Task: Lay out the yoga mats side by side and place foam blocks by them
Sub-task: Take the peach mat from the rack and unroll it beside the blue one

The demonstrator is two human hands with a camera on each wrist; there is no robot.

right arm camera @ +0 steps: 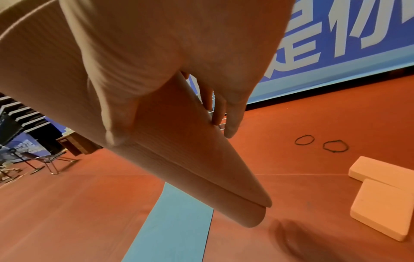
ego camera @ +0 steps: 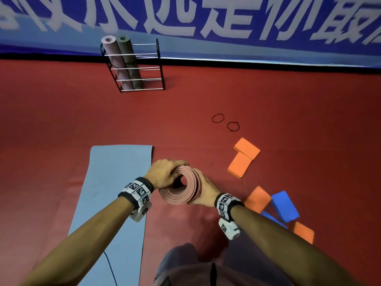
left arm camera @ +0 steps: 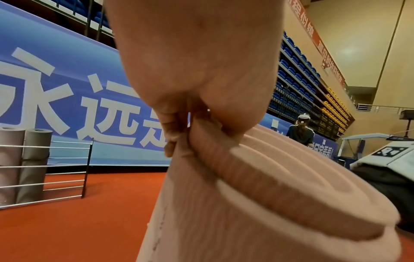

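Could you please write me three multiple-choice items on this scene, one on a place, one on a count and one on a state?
1. Where does the blue mat lie?
A. On the red floor, to the left of the rolled pink mat
B. In the rack
C. On top of the foam blocks

2. How many rolled mats stand in the rack?
A. None
B. Two
C. Five

3. What state is the pink mat in?
A. Spread flat
B. Folded in half
C. Rolled, held by the left hand and right hand

Answers: 1 A, the head view shows it unrolled flat beside the roll. 2 B, a pinkish and a grey-green roll stand there. 3 C, its spiral end shows between both hands.
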